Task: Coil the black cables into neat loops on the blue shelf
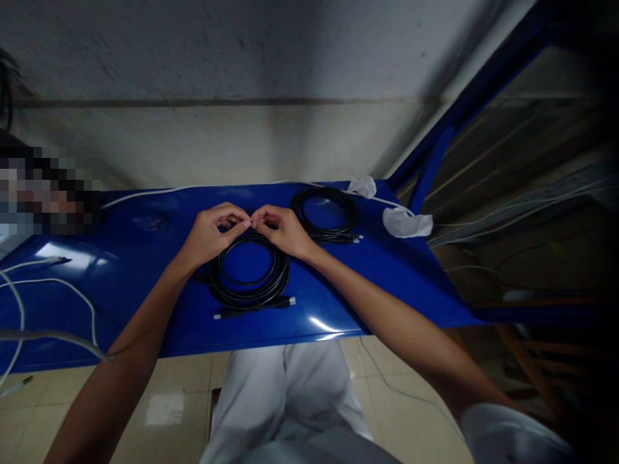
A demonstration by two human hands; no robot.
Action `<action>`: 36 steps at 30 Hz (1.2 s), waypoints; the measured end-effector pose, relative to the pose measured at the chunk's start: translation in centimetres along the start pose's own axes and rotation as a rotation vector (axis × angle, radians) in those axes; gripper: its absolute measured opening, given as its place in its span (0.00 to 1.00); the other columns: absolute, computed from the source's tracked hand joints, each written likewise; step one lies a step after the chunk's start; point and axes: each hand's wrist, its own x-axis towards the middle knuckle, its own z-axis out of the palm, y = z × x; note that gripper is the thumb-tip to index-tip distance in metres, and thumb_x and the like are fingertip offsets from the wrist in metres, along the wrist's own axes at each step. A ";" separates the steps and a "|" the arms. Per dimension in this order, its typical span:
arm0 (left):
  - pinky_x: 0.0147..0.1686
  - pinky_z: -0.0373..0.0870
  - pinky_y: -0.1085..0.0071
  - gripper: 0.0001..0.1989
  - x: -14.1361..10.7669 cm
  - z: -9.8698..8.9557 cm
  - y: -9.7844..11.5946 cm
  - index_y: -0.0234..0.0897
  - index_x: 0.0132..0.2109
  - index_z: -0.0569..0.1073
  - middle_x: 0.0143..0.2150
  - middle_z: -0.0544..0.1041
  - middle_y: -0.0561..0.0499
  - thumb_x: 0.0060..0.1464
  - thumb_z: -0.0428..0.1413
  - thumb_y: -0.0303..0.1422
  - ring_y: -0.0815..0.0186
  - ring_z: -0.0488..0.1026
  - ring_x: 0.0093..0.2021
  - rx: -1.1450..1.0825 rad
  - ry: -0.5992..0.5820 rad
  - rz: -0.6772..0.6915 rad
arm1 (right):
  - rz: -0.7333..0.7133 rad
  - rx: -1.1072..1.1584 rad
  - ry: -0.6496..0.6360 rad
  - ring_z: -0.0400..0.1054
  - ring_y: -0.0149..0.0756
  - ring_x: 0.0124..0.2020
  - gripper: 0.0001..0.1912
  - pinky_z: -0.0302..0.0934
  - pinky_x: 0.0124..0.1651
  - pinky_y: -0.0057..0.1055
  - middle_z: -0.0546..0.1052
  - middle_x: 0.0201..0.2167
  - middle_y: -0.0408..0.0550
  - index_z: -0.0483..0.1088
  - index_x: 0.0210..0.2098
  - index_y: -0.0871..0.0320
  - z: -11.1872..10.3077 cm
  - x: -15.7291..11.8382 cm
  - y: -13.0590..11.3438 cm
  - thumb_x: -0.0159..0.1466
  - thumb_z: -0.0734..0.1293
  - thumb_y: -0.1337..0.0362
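Note:
A black coiled cable (278, 283) lies on the blue table, its two metal-ended connectors at the front edge of the coil. Over the coil's far side, my left hand (215, 229) and my right hand (280, 229) meet with thumbs and fingertips pinched together. Whatever lies between the fingertips is too small to make out. Behind and right of my right hand rests a second black coiled cable (351, 209), with its connectors pointing right.
Small black ties (157, 223) lie on the blue table (193, 335) at the back left. Crumpled white plastic (407, 223) and a white cable are at the back right. White and grey cables (91, 309) cross the left side. A blue frame (430, 167) rises at right.

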 end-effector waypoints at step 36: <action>0.38 0.77 0.66 0.18 0.0 0.3 -0.6 0.37 0.38 0.81 0.37 0.85 0.45 0.56 0.71 0.48 0.60 0.82 0.37 -0.043 0.059 -0.104 | -0.055 -0.047 0.047 0.75 0.38 0.41 0.10 0.73 0.48 0.37 0.79 0.45 0.53 0.81 0.37 0.57 0.0 -0.1 -0.7 0.69 0.72 0.57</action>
